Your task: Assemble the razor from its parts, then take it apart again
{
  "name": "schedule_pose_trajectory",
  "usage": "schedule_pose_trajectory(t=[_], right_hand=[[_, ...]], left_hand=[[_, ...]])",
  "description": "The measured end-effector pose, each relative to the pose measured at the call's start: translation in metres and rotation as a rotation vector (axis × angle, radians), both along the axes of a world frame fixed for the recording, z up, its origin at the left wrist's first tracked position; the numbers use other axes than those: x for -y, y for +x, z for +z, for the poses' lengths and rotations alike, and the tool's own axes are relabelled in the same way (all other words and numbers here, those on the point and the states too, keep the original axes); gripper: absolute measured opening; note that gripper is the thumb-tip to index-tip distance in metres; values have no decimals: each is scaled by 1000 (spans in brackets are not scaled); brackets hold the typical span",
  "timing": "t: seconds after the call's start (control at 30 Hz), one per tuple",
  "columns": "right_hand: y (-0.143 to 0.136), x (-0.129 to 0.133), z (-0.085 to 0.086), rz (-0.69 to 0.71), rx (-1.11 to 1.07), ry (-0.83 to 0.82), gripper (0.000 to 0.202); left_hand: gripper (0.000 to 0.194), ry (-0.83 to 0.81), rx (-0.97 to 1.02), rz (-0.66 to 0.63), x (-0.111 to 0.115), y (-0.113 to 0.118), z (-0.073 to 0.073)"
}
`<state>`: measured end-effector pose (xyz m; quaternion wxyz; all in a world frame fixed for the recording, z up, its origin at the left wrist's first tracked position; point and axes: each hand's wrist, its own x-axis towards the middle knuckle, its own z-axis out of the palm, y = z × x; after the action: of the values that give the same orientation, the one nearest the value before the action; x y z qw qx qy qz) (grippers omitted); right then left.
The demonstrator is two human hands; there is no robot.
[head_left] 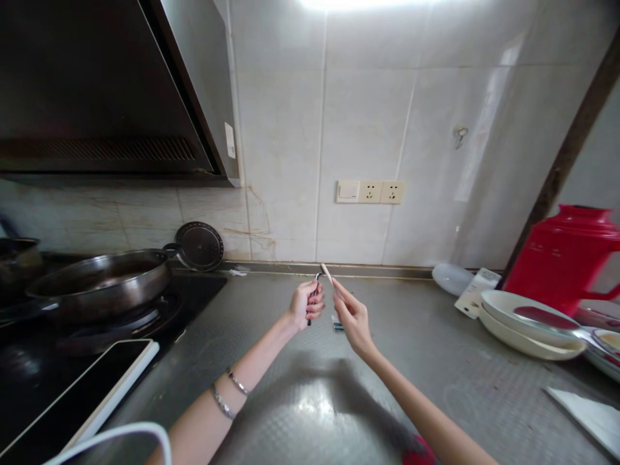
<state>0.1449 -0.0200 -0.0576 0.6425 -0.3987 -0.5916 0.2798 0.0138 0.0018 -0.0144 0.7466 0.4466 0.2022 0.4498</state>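
Observation:
Over the metal counter, my left hand is closed around a slim black-handled tool whose upper end curves over. Its lower end pokes out below my fist; its exact kind is unclear. Close beside it on the right, my right hand pinches a thin whitish stick that slants up to the left, near the top of the black tool. Whether the two touch I cannot tell. A small dark-green and pale item lies on the counter just behind my right hand, partly hidden and too small to name.
At left, a steel pan sits on the black stove below a range hood. A white-edged device with a cable lies nearer. To the right are stacked bowls, a red thermos and a clear lid.

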Motion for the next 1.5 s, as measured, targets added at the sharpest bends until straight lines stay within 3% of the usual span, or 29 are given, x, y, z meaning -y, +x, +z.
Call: schedule_pose_trajectory(t=[0.1, 0.27, 0.47, 0.63, 0.87, 1.1, 1.27, 1.5], right_hand=[[1, 3, 1, -48, 61, 18, 49], [1, 10, 8, 49, 341, 189, 41], [11, 3, 14, -135, 337, 218, 43], [11, 4, 17, 27, 468, 250, 41], [22, 3, 42, -28, 224, 161, 47], [48, -1, 69, 2, 7, 85, 38], [55, -8, 71, 49, 54, 96, 36], [66, -21, 64, 18, 248, 78, 35]], left_hand=[[25, 0, -4, -7, -1, 0, -1], [28, -31, -36, 69, -6, 1, -5], [25, 14, -23, 18, -4, 0, -3], [27, 18, -59, 79, -6, 0, -4], [25, 47, -114, -24, -1, -2, 3], [34, 163, -141, 95, 4, 1, 6], [29, 251, -169, 239, -3, 2, 1], [28, 269, -118, 293, -10, 2, -4]])
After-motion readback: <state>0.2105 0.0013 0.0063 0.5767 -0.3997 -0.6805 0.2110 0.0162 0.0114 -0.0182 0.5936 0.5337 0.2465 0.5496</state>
